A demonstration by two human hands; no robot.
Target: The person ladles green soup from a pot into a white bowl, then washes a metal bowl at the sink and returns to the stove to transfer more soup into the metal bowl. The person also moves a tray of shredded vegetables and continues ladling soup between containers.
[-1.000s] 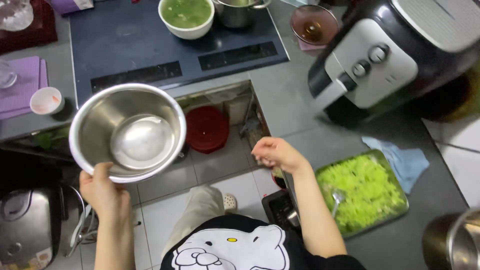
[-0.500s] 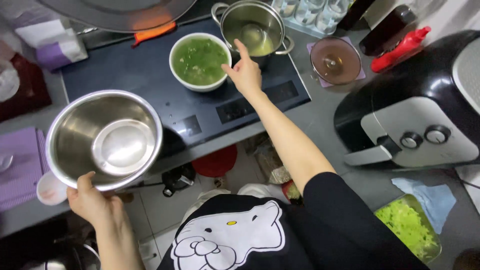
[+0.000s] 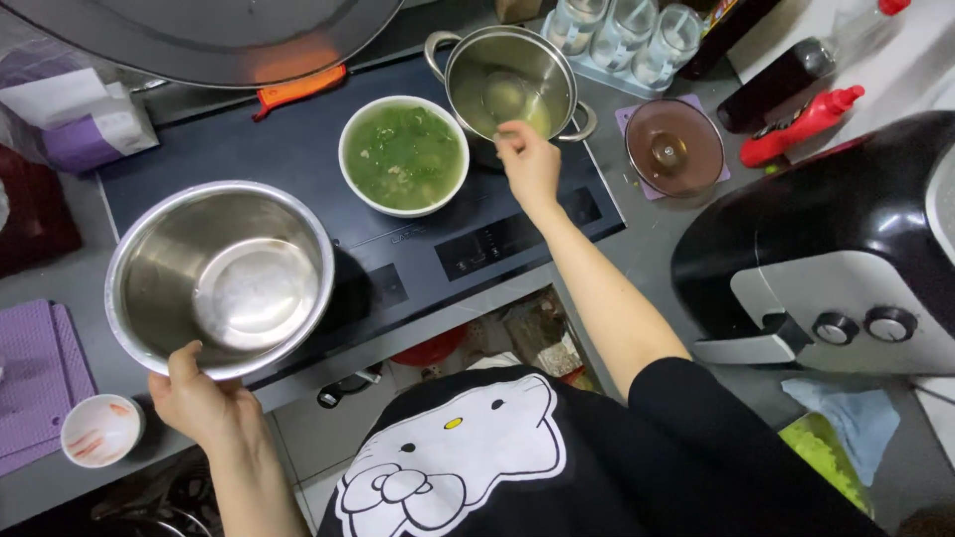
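My left hand (image 3: 199,398) grips the near rim of an empty steel mixing bowl (image 3: 221,278), held over the front left of the black cooktop (image 3: 398,249). My right hand (image 3: 527,164) reaches to the near rim of a steel pot (image 3: 509,85) on the cooktop, fingers pinched on the handle of a ladle (image 3: 507,94) that rests in pale broth. A white bowl of green soup (image 3: 403,154) stands on the cooktop between the two hands.
A glass pot lid (image 3: 674,147) lies on a purple mat right of the pot. A black air fryer (image 3: 836,259) fills the right counter. Glasses (image 3: 622,35), a dark bottle (image 3: 781,85) and a red bottle (image 3: 801,127) stand behind. A small white dish (image 3: 99,430) sits at front left.
My right hand moved from the counter's right side up over the soup bowl and on to the pot. The steel bowl stayed in my left hand as my view shifted toward the cooktop.
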